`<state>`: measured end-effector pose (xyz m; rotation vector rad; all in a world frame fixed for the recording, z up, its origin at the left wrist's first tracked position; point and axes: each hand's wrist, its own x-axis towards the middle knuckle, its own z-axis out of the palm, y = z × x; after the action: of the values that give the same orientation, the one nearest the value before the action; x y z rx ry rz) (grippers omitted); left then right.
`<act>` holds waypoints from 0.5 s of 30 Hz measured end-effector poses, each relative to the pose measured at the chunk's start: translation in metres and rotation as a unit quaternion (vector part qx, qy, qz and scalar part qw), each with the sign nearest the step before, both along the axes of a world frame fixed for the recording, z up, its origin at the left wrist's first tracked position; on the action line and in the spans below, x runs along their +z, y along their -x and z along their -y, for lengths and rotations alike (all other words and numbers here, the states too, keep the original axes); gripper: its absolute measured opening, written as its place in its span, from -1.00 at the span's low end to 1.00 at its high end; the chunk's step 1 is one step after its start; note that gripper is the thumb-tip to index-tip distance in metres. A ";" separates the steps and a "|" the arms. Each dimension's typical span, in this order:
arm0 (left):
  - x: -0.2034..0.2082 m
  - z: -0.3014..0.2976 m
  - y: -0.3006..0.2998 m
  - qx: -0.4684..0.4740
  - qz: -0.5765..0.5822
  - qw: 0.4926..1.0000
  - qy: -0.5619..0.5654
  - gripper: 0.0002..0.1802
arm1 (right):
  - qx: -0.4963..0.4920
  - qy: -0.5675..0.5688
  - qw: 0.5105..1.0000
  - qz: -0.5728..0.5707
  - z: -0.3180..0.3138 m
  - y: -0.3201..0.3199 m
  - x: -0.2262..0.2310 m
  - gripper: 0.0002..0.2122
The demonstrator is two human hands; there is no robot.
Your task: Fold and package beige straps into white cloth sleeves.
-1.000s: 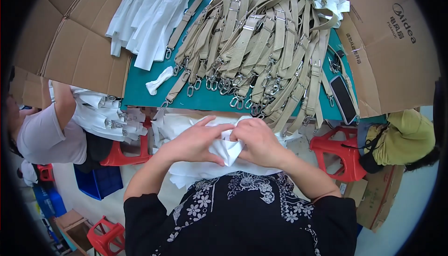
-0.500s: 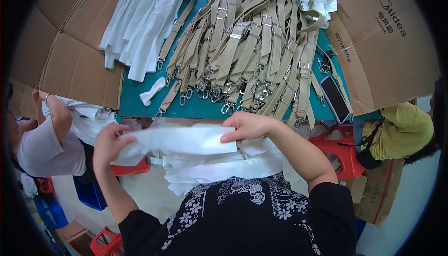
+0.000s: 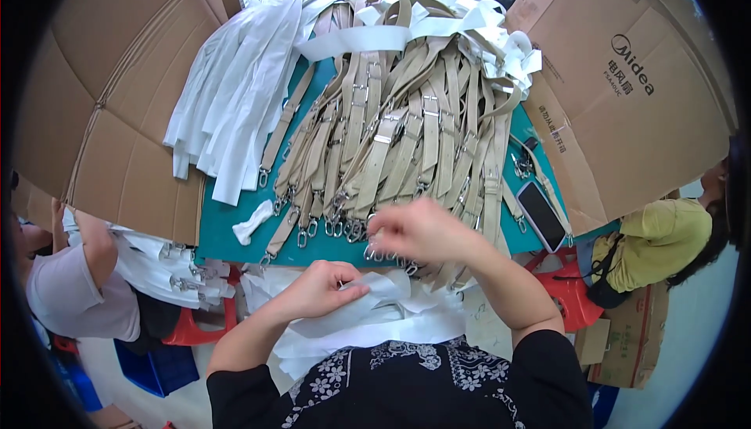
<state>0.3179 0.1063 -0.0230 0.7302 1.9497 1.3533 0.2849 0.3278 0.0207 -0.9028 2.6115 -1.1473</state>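
Beige straps (image 3: 429,136) heap the bench (image 3: 219,233), mostly bare; finished count unclear.
Left hand (image 3: 319,292) pinches a white strip (image 3: 385,288) before it; right hand (image 3: 422,229) half-curls above metal clasps (image 3: 313,228), its hold unclear.

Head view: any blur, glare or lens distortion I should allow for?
Head view: the right hand looks slightly motion-blurred, the left hand somewhat crisper; head view: the left-hand pile of white strips is bright, with little surface texture; head view: edges of the right-hand cardboard box bow toward the black rim.
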 end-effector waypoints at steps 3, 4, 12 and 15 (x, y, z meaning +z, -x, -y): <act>-0.010 -0.005 0.010 0.047 -0.006 0.999 -0.004 -0.84 | -0.214 -0.035 0.972 -0.086 -0.012 0.054 -0.012 -0.74; -0.012 -0.006 0.010 0.078 0.007 0.997 -0.008 -0.85 | -0.259 -0.141 0.951 -0.089 -0.009 0.068 -0.009 -0.68; -0.028 0.006 0.004 0.245 0.116 0.960 -0.066 -0.89 | -0.309 0.201 0.891 0.265 -0.015 0.093 -0.015 -0.71; -0.032 0.011 0.000 0.245 0.133 0.957 -0.079 -0.86 | -0.263 0.431 0.762 0.405 -0.018 0.066 -0.018 -0.78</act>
<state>0.3177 0.0954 -0.0550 0.1132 1.8850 1.8098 0.2189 0.3454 0.0027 0.3465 1.5476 -2.2836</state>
